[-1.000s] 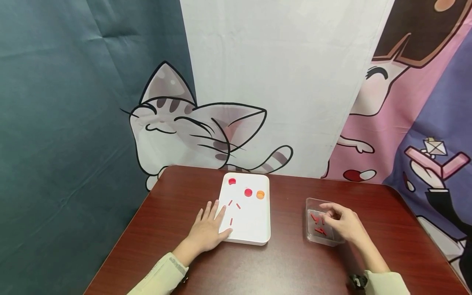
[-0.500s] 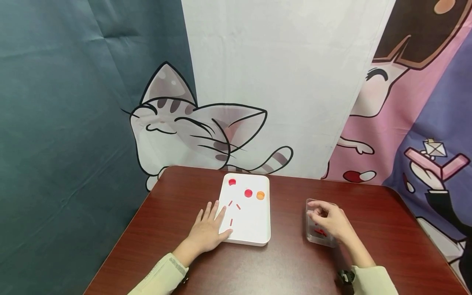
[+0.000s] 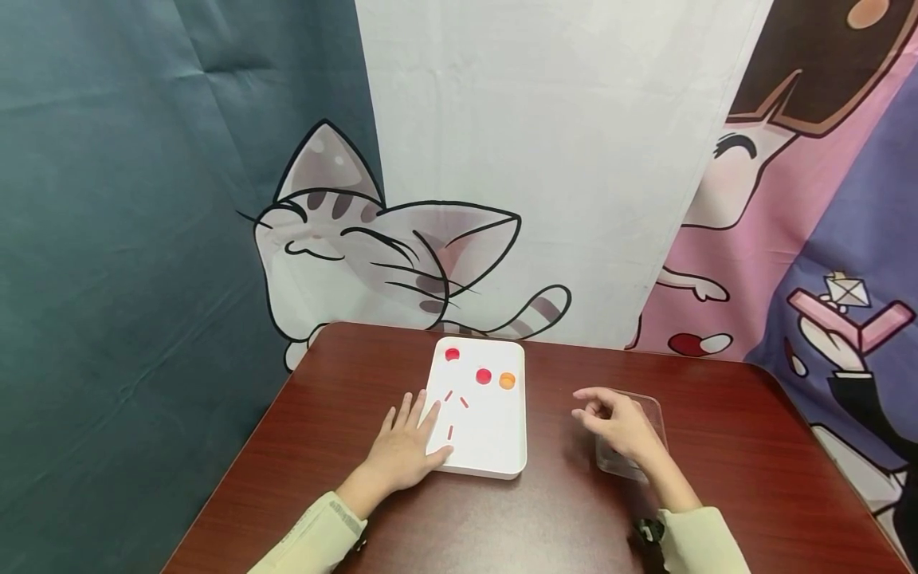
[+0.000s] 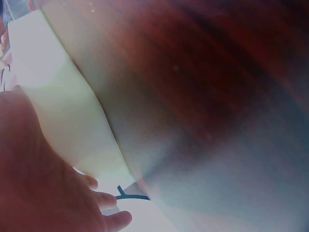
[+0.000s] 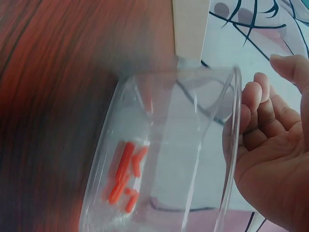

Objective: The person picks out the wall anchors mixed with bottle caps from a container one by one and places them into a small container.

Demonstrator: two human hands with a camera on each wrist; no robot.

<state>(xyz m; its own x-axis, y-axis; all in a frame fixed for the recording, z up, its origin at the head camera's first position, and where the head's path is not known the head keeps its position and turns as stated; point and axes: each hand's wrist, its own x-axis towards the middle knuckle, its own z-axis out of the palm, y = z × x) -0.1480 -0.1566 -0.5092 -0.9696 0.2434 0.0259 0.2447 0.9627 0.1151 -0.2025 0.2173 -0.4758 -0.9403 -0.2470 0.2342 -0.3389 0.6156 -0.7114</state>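
Observation:
My left hand (image 3: 403, 446) lies with spread fingers on the left edge of a white tray (image 3: 495, 446) in the head view; its fingers also show at the tray's side in the left wrist view. On the tray are three short red sticks, one a red stick (image 3: 450, 432), two red discs, one a red disc (image 3: 484, 376), and an orange disc (image 3: 507, 381). My right hand (image 3: 622, 426) hovers over the left side of a clear plastic box (image 3: 656, 410), fingers bent, thumb and index tips apart, nothing visible between them. Several red sticks (image 5: 124, 162) lie inside the box.
A dark brown wooden table (image 3: 552, 510) bears the tray and the box, with a stretch of wood between them. Behind it hangs a curtain (image 3: 574, 159) printed with a cartoon cat and figures.
My right hand has moved left across the clear box, its fingers now reaching past the box's left edge. The left hand, tray and things on the tray stay in place.

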